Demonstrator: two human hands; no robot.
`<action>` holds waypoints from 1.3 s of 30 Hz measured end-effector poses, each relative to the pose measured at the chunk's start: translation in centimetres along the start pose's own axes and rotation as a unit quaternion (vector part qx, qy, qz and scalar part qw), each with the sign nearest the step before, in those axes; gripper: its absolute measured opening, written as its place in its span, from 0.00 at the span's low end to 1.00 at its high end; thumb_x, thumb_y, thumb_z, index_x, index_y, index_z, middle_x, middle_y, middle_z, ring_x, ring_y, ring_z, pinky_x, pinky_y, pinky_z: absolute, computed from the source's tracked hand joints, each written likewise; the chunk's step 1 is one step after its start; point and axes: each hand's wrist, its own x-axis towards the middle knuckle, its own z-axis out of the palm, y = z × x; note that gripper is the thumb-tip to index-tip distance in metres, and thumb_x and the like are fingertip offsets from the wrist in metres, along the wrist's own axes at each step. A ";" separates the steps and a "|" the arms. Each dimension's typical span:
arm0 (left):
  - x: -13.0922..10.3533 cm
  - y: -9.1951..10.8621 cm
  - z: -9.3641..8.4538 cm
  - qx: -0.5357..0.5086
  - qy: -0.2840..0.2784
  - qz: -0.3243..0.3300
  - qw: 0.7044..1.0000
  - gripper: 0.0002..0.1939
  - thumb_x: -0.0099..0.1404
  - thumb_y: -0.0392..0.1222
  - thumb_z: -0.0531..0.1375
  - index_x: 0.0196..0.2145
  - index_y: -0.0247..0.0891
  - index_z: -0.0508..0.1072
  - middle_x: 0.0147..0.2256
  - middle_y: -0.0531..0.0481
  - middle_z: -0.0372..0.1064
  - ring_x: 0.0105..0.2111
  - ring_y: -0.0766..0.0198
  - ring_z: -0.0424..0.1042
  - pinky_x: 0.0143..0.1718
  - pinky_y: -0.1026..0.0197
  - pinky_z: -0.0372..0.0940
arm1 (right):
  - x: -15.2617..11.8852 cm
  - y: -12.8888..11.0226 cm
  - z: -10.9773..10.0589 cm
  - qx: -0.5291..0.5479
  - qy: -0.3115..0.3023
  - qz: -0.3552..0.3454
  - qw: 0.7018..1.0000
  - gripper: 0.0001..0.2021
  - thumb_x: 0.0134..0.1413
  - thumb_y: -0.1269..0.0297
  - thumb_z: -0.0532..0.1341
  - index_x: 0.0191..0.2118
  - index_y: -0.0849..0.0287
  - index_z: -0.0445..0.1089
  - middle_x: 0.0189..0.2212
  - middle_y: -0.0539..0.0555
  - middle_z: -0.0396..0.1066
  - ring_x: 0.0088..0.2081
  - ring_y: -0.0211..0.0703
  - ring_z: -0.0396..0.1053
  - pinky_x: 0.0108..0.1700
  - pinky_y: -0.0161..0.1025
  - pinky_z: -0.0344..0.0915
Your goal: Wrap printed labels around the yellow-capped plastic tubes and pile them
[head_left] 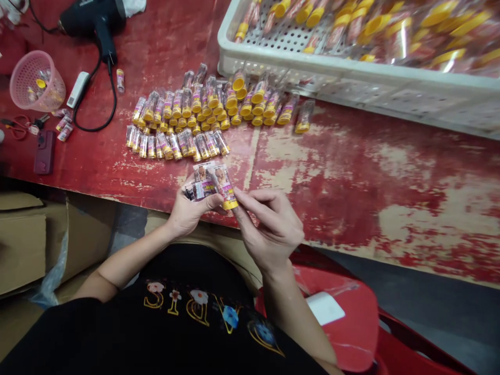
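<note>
My left hand [191, 205] is closed around a small stack of flat printed plastic sleeves [201, 188], its thumb lying across them. Against that stack, a small clear tube with a yellow cap [224, 187] leans tilted, yellow end toward me, printed wrap on its side. The fingertips of my right hand [269, 224] pinch the tube near its yellow end. Just beyond my hands stands a front row of wrapped tubes [167, 146] with yellow ends, and behind it a larger heap of similar tubes [187, 107].
A white perforated crate [332, 65] of yellow-capped tubes sits at the back right of the worn red table [351, 172]. To the left are a heat gun [97, 21] with its cord, a pink basket [23, 78], red scissors [19, 127] and a phone [45, 151].
</note>
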 end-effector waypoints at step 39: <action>1.8 -0.2 -2.5 -0.091 0.119 -0.028 0.988 0.22 0.46 0.46 0.75 0.36 0.35 0.75 0.33 0.50 0.77 0.35 0.63 0.77 0.38 0.62 0.71 | 1.3 2.8 6.2 0.151 -0.185 0.206 0.949 0.11 0.58 0.57 0.63 0.30 0.58 0.71 0.31 0.51 0.71 0.32 0.38 0.69 0.35 0.37 0.67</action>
